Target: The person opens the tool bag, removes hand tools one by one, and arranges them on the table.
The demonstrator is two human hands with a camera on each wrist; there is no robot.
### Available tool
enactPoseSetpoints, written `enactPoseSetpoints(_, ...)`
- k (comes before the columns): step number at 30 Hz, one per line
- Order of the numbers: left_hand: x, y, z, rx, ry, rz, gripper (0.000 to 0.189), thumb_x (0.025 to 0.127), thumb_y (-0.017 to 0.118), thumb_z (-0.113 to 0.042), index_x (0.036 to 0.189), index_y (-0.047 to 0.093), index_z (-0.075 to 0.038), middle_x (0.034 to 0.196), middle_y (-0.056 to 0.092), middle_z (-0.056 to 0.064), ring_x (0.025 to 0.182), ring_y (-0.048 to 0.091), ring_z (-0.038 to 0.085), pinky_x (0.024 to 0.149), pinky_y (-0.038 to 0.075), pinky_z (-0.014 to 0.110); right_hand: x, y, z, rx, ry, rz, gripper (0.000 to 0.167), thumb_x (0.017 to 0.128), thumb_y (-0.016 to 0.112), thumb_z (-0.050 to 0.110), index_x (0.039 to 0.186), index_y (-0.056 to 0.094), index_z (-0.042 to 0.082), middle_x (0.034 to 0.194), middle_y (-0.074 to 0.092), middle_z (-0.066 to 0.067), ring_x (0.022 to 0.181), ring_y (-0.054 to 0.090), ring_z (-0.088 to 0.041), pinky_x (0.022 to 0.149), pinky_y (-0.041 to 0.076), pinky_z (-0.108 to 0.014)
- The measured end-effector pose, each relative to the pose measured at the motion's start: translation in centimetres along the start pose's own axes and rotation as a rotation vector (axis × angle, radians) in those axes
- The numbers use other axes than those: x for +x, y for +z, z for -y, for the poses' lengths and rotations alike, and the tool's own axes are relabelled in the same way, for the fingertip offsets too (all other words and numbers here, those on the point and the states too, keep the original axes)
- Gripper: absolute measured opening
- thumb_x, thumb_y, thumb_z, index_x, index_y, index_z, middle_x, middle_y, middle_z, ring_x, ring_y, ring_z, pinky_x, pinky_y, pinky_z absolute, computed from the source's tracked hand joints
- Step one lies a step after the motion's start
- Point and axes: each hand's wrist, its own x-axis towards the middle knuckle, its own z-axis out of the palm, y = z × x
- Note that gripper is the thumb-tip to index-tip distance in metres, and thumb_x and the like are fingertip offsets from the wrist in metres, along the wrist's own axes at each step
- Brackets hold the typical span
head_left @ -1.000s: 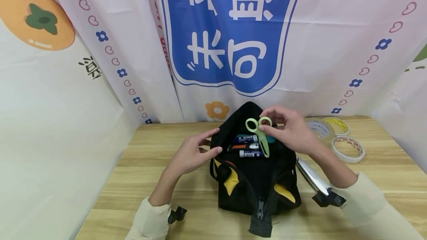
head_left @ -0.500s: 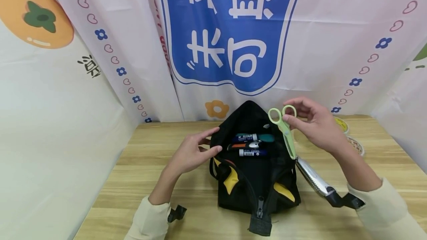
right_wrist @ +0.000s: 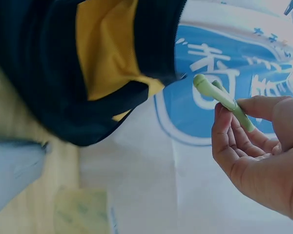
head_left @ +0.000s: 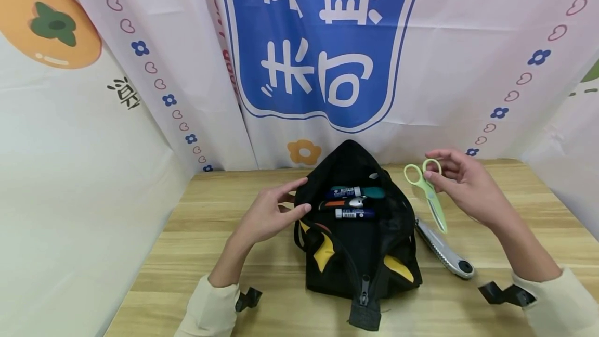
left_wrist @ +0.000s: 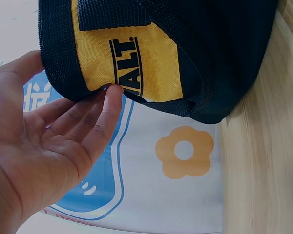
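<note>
My right hand (head_left: 463, 186) pinches light-green scissors (head_left: 427, 191) by one finger loop, blades pointing down, in the air right of a black-and-yellow zippered tool bag (head_left: 337, 285). In the right wrist view the scissors (right_wrist: 219, 92) show edge-on between thumb and fingertips. At the bag's left side my left hand (head_left: 273, 215) holds the rim of its mouth, thumb on the zipper edge, fingers against the yellow panel (left_wrist: 156, 63). Inside the open bag lie two blue-and-white tubes (head_left: 354, 214), an orange-and-black tool (head_left: 341, 203) and a teal item (head_left: 374, 192).
A grey utility knife (head_left: 444, 251) lies on the wooden table (head_left: 210, 254) against the bag's right side. The rolls of tape at the back right are hidden behind my right hand in the head view. A printed cloth (head_left: 468, 82) hangs behind the table.
My right hand has carried the scissors from over the bag's mouth to the right, past its right side. My left hand stays on the rim.
</note>
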Motion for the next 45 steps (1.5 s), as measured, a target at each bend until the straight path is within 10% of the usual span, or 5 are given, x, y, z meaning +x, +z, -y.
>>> enactPoseSetpoints(32, 0.0, 0.3, 0.0, -0.003, 0.016, -0.002, 0.061, 0.102, 0.074, -0.029, 0.159, 0.055, -0.016, 0.161, 0.056, 0.013, 0.122, 0.074, 0.033, 0.095, 0.066, 0.040, -5.6, -2.4, -10.3, -0.075, 0.166, -0.006, 0.041, 0.106, 0.067, 0.006, 0.140, 0.053, -0.011, 0.101, 0.069, 0.022, 0.089, 0.069, 0.010, 0.070, 0.065, -0.023)
enactPoseSetpoints(45, 0.0, 0.3, 0.0, 0.004, 0.011, 0.000, 0.061, 0.102, 0.074, -0.030, 0.159, 0.054, -0.017, 0.161, 0.056, 0.012, 0.122, 0.074, 0.033, 0.096, 0.066, 0.041, -6.7, -2.4, -11.7, -0.132, 0.170, 0.000, 0.040, 0.103, 0.070, 0.004, 0.137, 0.056, -0.012, 0.118, 0.069, -0.020, 0.093, 0.061, 0.017, 0.069, 0.065, -0.025)
